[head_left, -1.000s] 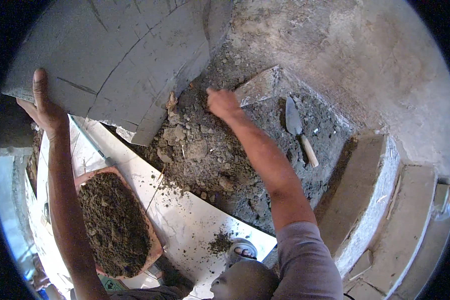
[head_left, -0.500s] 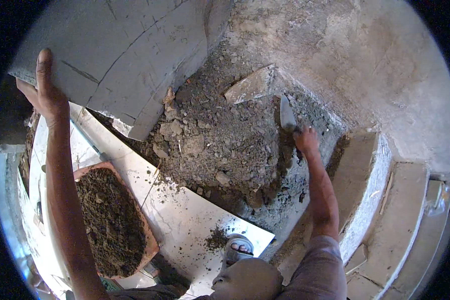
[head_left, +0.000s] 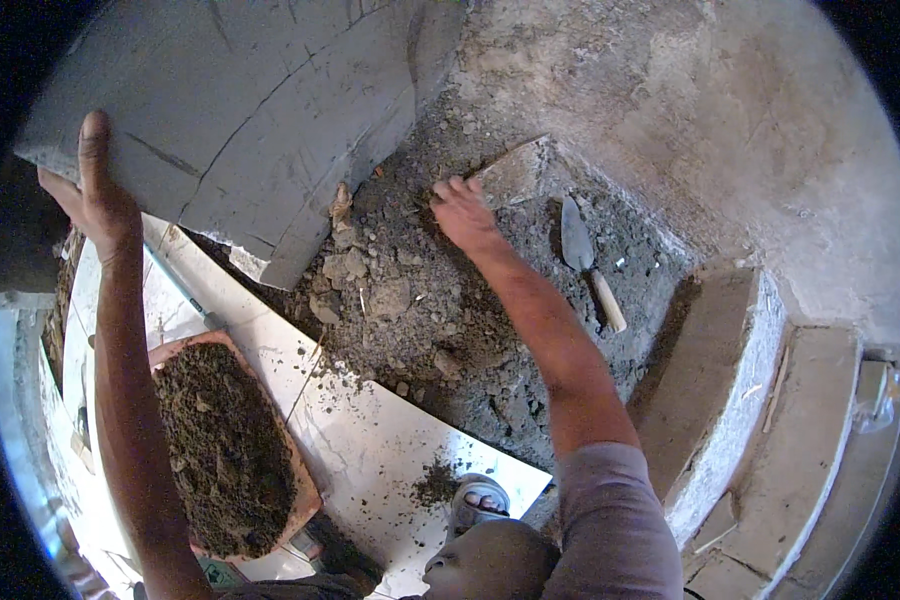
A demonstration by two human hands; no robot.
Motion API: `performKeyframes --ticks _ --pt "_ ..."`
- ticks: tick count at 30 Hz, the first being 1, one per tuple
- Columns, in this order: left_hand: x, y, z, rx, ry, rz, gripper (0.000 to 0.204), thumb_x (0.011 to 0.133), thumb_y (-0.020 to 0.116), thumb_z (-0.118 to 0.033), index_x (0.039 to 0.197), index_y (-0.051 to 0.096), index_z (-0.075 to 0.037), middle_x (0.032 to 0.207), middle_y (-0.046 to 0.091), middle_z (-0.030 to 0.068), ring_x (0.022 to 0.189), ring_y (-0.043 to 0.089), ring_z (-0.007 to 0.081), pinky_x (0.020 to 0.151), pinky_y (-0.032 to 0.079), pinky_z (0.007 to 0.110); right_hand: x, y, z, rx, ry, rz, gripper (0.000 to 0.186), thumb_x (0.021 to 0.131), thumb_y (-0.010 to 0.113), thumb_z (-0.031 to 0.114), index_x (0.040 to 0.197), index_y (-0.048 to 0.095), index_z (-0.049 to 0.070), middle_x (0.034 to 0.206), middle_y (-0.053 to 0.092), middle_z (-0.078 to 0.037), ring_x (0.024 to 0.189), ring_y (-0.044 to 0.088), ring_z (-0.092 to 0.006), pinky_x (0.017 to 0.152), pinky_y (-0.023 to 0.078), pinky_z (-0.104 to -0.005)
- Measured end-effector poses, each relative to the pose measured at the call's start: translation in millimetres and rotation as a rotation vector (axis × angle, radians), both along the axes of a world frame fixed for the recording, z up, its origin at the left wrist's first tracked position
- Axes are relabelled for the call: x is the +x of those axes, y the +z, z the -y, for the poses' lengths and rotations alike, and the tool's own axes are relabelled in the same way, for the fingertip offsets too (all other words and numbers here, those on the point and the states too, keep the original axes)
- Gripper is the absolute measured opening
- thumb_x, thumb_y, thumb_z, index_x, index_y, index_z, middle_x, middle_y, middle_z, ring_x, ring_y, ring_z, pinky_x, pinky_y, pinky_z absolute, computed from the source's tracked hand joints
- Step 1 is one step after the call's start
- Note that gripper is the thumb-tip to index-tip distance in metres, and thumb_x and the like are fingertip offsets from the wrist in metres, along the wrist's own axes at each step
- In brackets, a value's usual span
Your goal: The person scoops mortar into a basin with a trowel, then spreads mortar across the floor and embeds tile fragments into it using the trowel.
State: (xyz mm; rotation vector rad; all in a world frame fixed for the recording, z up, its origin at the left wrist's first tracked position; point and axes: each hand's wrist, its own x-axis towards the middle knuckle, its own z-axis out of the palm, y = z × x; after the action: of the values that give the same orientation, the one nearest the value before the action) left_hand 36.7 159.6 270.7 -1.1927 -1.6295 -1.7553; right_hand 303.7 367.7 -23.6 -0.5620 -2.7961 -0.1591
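My left hand (head_left: 105, 205) grips the edge of a grey plastered wall (head_left: 260, 110), thumb on its face and the other fingers partly hidden behind it. My right hand (head_left: 465, 215) reaches over the heap of rubble and earth (head_left: 400, 310). Its fingers curl around the left end of a flat, mortar-stained slab piece (head_left: 518, 172), hiding that end. Right of this piece, a pointed trowel (head_left: 576, 235) with a pale handle lies on damp grey mortar (head_left: 635, 245), touched by neither hand.
A reddish tray (head_left: 305, 485) full of dark soil stands on white tiles (head_left: 370, 430) at lower left. Beside it lies a thin teal-handled tool (head_left: 180, 285). Curved steps (head_left: 705, 350) descend on the right. A rough plastered surface (head_left: 730, 130) lies beyond. My sandalled foot (head_left: 482, 495) rests near the tile edge.
My right hand has let go of the trowel, leaving it lying on the mortar. It has moved left to the slab piece's end. My left hand keeps its hold on the wall edge.
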Motion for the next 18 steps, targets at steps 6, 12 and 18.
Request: performKeyframes --ticks 6,12,18 --pt "3.4 2.9 3.3 0.052 0.001 0.098 0.07 0.072 0.068 -0.033 0.118 0.031 0.005 0.11 0.041 0.0171 0.102 0.042 0.0234 0.091 0.031 0.033 -29.8 -21.9 -12.3 0.311 0.042 0.572 0.009 0.073 0.052 0.02 0.083 0.052 0.018 0.09 0.047 0.001 0.089 0.045 -0.0195 0.074 0.036 -0.0357" --pt "9.0 -1.9 -13.2 0.091 -0.046 0.14 0.074 0.071 0.068 -0.034 0.12 0.03 0.006 0.114 0.037 0.0181 0.105 0.039 0.025 0.093 0.028 0.035 34.1 -44.4 -42.0 0.977 0.172 0.738 0.011 0.074 0.052 0.023 0.085 0.054 0.02 0.09 0.051 0.002 0.092 0.047 -0.018 0.076 0.036 -0.0363" --pt "0.0 5.2 3.7 0.021 0.084 0.046 0.076 0.074 0.067 -0.028 0.126 0.022 0.004 0.12 0.037 0.0184 0.109 0.04 0.0251 0.091 0.034 0.036 89.9 102.9 -50.5 0.181 0.151 0.18 0.014 0.077 0.049 0.02 0.084 0.06 0.016 0.095 0.056 -0.004 0.095 0.047 -0.0227 0.076 0.036 -0.0401"
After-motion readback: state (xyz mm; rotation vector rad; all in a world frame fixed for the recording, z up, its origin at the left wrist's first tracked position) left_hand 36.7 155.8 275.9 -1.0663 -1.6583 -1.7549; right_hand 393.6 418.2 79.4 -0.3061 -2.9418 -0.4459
